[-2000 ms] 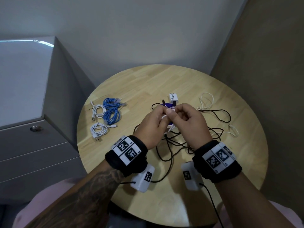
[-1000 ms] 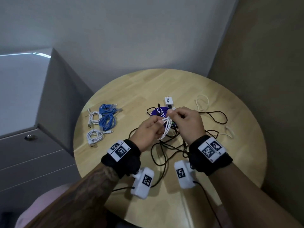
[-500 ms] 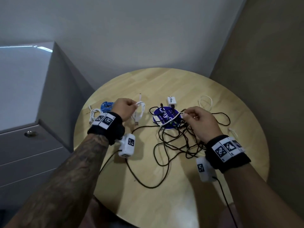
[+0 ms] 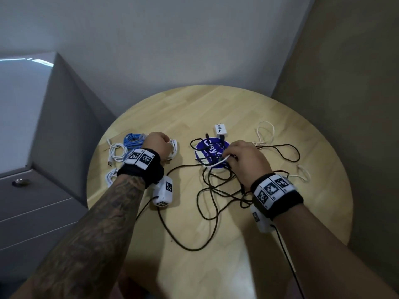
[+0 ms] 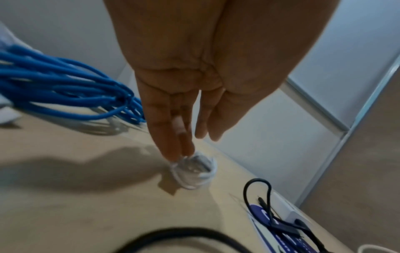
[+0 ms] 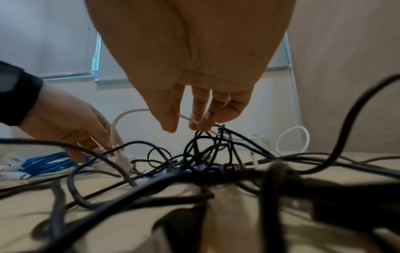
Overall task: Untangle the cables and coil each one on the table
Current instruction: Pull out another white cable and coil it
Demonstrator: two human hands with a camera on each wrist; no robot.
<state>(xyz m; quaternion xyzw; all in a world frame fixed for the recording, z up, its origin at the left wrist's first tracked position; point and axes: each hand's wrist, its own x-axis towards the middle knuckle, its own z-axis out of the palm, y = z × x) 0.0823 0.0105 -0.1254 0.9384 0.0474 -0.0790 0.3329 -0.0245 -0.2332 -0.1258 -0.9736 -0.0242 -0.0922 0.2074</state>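
A small coiled white cable (image 4: 174, 148) (image 5: 193, 172) lies on the round wooden table (image 4: 237, 266), just right of a coiled blue cable (image 4: 132, 139) (image 5: 65, 95). My left hand (image 4: 159, 143) (image 5: 190, 145) reaches down with straight fingers, their tips touching that coil and the thumb held apart. My right hand (image 4: 232, 156) (image 6: 184, 126) hovers over the tangle of black cables (image 4: 216, 190) (image 6: 205, 154) and pinches a loose white cable (image 4: 216, 163) (image 6: 188, 119) at its fingertips. This cable arcs away to the left and down to the table.
Two more white coils (image 4: 117, 151) (image 4: 110, 176) lie beside the blue one at the table's left edge. A blue round disc (image 4: 210, 152) and a white adapter (image 4: 220, 128) sit under and behind the tangle. Loose white loops (image 4: 265, 134) lie far right. A grey cabinet (image 4: 32, 201) stands left.
Both hands were together winding a white cable over the tangle. The left hand carried the coil left and set it down by the blue cable; the right hand stayed and took another white cable.
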